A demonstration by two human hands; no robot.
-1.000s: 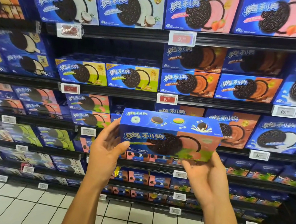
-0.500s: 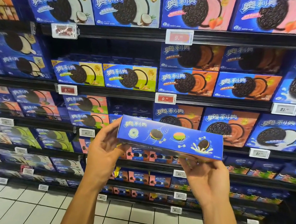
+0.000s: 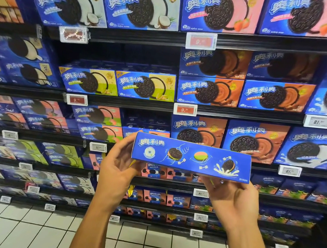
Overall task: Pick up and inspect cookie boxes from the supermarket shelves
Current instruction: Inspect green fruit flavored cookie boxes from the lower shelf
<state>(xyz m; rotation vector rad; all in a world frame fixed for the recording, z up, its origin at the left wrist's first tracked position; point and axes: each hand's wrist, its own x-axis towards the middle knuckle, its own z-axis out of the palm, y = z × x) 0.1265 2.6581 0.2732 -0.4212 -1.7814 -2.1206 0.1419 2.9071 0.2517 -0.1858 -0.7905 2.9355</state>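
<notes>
two hands, left hand (image 3: 118, 167) and right hand (image 3: 231, 201), grip cookie box (image 3: 191, 157) ends.

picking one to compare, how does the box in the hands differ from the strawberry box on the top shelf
The held box shows its narrow all-blue side with small cookie drawings; the strawberry box shows its broad front, half pink, with one large cookie. The held box is gripped at its ends by the left hand and right hand; the strawberry box rests on the shelf. Both carry the same white brand lettering on blue.

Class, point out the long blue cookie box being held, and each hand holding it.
long blue cookie box (image 3: 191, 157), head view, on its narrow blue side panel.
left hand (image 3: 118, 165), head view, on the palm.
right hand (image 3: 233, 201), head view, on the palm.
</notes>
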